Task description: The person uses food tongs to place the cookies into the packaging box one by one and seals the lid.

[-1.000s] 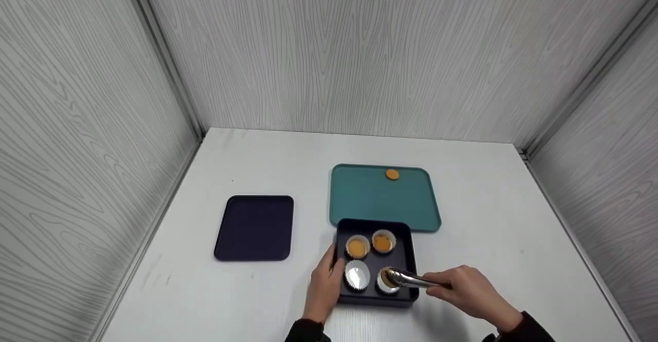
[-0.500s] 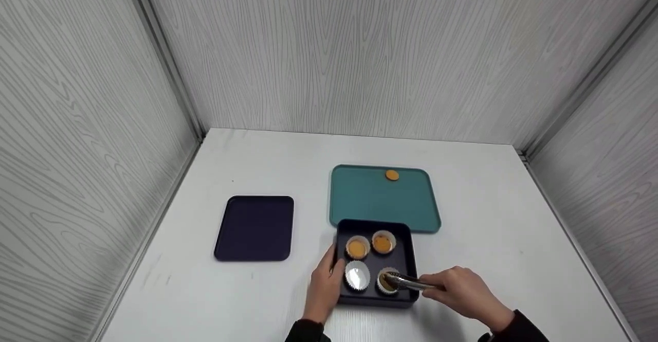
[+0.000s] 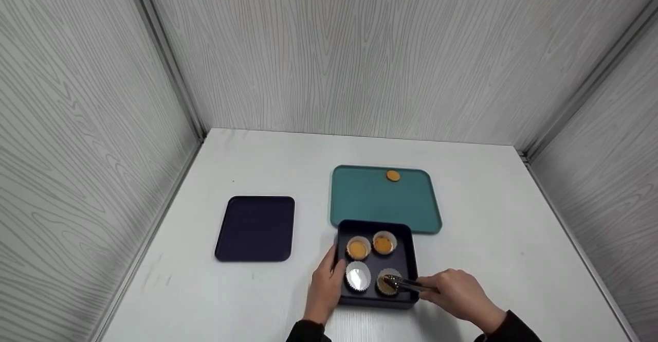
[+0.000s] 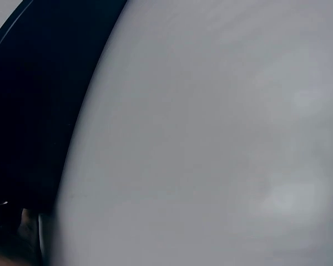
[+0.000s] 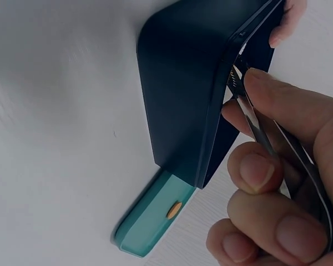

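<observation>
My left hand (image 3: 324,289) grips the left wall of a dark square baking pan (image 3: 374,301), its thumb at the rim. Metal tongs (image 3: 411,284) are held in my right hand (image 3: 457,293), pinched between thumb and fingers in the right wrist view. Their tips reach into the near-right paper cup (image 3: 395,271), over a brown round cookie (image 3: 382,284) partly hidden by them. Beside it, the near-left cup (image 3: 358,276) shows a bare shiny bottom. Orange-brown cookies lie in the far-left cup (image 3: 358,249) and far-right cup (image 3: 383,243). Whether the tips still clamp the cookie is unclear.
Behind the pan lies a teal tray (image 3: 380,198) with one orange cookie (image 3: 393,176) near its far edge; the pan overlaps its near edge. A dark square tray (image 3: 255,229) lies to the left on the white table (image 3: 488,203). Grey wood-grain panels surround the table.
My right hand has shifted slightly left and toward me with the tongs. The cookie at their tips has settled lower in the near-right cup. My left hand keeps its place.
</observation>
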`<control>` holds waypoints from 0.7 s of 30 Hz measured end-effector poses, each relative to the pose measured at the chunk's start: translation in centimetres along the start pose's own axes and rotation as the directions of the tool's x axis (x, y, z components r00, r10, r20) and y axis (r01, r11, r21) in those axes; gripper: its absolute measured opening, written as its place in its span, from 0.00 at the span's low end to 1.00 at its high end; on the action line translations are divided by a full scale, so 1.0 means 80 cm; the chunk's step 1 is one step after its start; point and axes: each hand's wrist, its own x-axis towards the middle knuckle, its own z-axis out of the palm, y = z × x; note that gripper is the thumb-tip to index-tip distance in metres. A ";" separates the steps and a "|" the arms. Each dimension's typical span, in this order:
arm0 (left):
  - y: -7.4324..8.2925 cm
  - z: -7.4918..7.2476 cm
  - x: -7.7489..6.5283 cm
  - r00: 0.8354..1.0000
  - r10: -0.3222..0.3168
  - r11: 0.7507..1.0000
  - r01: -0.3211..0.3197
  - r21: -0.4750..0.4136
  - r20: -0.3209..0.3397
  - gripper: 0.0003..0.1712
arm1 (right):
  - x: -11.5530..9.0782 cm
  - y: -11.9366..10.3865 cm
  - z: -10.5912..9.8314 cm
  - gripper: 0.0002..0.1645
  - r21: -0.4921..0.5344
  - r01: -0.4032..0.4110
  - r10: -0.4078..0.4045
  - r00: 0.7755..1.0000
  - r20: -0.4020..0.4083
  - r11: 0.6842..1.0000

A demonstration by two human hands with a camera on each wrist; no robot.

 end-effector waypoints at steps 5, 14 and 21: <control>0.000 0.001 0.000 1.000 0.004 1.000 -0.004 0.005 -0.005 0.32 | 0.002 -0.002 0.001 0.17 -0.030 -0.003 0.003 1.000 0.002 1.000; 0.000 0.001 0.000 1.000 0.020 1.000 -0.020 0.011 -0.014 0.31 | 0.003 -0.006 0.000 0.17 -0.047 -0.007 0.007 1.000 0.010 0.999; 0.000 0.000 0.000 1.000 0.017 1.000 -0.017 -0.011 0.000 0.32 | 0.005 -0.006 0.004 0.14 -0.078 -0.002 0.000 1.000 -0.030 0.997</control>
